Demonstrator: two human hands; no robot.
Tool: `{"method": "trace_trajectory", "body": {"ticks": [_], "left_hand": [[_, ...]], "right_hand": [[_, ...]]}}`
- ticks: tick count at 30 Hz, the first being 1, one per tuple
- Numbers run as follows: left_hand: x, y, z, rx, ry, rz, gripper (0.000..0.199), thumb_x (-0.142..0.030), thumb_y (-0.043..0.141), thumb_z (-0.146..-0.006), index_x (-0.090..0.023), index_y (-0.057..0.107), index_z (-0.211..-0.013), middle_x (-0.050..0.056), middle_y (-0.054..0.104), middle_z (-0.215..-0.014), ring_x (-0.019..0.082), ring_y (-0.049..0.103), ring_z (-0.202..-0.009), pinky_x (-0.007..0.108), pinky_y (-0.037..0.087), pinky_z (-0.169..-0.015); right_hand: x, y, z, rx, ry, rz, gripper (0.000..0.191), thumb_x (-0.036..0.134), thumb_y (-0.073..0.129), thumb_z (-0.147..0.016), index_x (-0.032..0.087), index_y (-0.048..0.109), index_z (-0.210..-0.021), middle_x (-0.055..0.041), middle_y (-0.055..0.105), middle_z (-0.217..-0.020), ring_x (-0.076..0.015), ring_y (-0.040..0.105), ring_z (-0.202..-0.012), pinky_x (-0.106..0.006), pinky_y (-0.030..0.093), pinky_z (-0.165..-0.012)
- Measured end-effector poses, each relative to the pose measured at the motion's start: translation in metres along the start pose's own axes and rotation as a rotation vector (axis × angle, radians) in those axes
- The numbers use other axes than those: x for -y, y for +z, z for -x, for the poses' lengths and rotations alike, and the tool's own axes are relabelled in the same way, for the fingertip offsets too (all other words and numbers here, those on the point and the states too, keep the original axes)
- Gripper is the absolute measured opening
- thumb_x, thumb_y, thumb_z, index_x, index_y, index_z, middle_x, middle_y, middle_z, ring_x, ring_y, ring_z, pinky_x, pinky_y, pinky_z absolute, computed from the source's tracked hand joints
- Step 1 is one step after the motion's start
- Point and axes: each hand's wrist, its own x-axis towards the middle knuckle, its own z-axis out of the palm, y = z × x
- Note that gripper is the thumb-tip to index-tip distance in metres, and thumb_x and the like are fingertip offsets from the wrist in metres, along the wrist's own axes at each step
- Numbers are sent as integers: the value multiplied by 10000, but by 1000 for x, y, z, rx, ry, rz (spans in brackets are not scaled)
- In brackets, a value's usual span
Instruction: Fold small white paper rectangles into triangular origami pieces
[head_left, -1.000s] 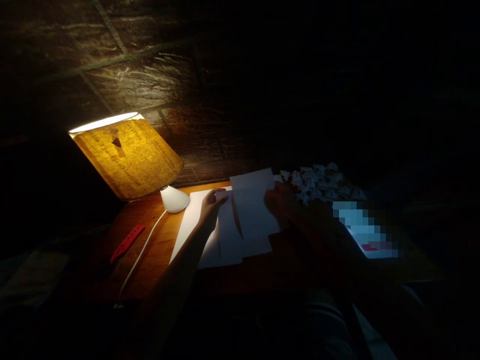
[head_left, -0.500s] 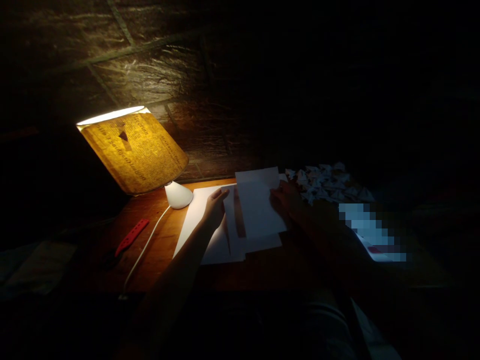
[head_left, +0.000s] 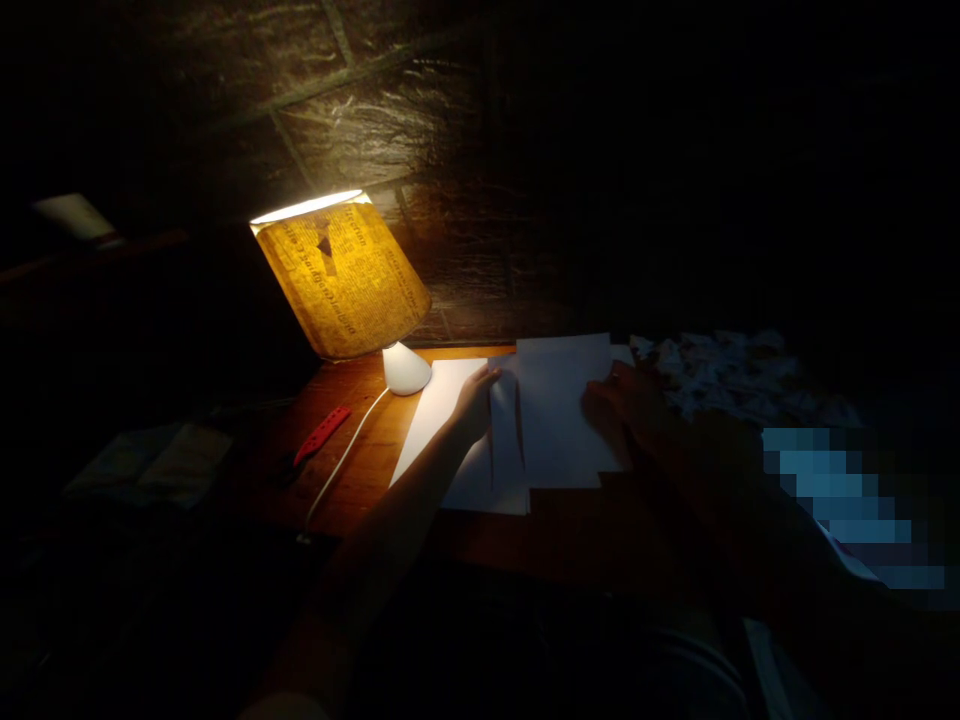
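Observation:
White paper sheets (head_left: 457,480) lie on the wooden table (head_left: 360,440), lit from the left by the lamp. My left hand (head_left: 475,402) is over them, its thumb and fingers closed at the edge of a narrow paper strip (head_left: 505,420) that stands out in shadow. In my right hand (head_left: 619,393) is the right edge of a white sheet (head_left: 559,400), with the fingers closed on it. The sheet is raised and overlaps other paper beneath. Darkness hides most of the right fingers.
A lamp (head_left: 345,280) with a newsprint shade stands at the back left, its white cord (head_left: 345,455) running forward. Beside it lies a red-handled tool (head_left: 324,432). Several folded paper pieces (head_left: 727,370) sit at the back right, near a blurred bright screen (head_left: 840,500).
The view has turned left, so everything appears further right. The strip by my left hand looks wider and clearer. My right hand still holds the sheet.

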Motion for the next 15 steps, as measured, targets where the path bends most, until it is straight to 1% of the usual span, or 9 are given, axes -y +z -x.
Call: {"method": "trace_trajectory", "body": {"ticks": [3, 5, 8, 9, 11, 13, 15], "left_hand": [[-4, 1, 1, -36, 13, -9, 242, -271, 825, -761, -169, 683, -928, -28, 670, -744, 130, 602, -633, 238, 427, -636], [-6, 4, 3, -50, 7, -13, 242, -278, 834, -754, -173, 671, -900, -33, 663, -739, 128, 597, -633, 241, 435, -652], [-9, 8, 5, -31, 14, 5, 274, -300, 867, -709, -178, 661, -842, -23, 656, -709, 155, 615, -644, 266, 450, -674], [-9, 10, 6, -13, 26, 20, 283, -306, 872, -692, -178, 669, -841, -10, 673, -724, 176, 642, -679, 281, 468, -701], [-9, 12, 7, 15, 25, 14, 297, -299, 883, -646, -173, 685, -827, 7, 699, -740, 207, 680, -738, 298, 496, -741], [-8, 13, 8, 37, -1, 4, 307, -289, 873, -643, -169, 709, -873, 26, 727, -777, 245, 715, -807, 327, 522, -792], [-7, 14, 8, 16, -23, -15, 284, -227, 857, -641, -163, 715, -878, 34, 735, -768, 245, 714, -767, 329, 524, -757]], "right_hand": [[3, 1, 3, 45, -11, -16, 406, 479, 784, -554, 259, 542, -795, 7, 624, -709, -203, 580, -666, -324, 451, -612], [2, 1, 3, 49, -17, -5, 386, 471, 774, -570, 255, 553, -803, 1, 632, -719, -203, 584, -672, -323, 450, -612], [0, 1, 2, 4, -26, 14, 362, 467, 744, -578, 261, 500, -749, 24, 568, -656, -179, 540, -619, -305, 415, -574], [0, 1, 2, -16, -30, 13, 362, 468, 735, -572, 263, 485, -735, 34, 547, -642, -169, 524, -605, -300, 407, -567], [-1, 1, 2, -13, -40, 8, 365, 479, 726, -579, 264, 479, -739, 45, 529, -640, -158, 507, -605, -290, 402, -566], [-2, 2, 2, -46, -43, 8, 359, 489, 713, -595, 265, 478, -747, 48, 524, -644, -158, 503, -617, -281, 393, -565], [-2, 2, 2, -81, -43, 11, 341, 476, 704, -606, 264, 475, -744, 51, 522, -643, -159, 502, -623, -274, 388, -566]]}}
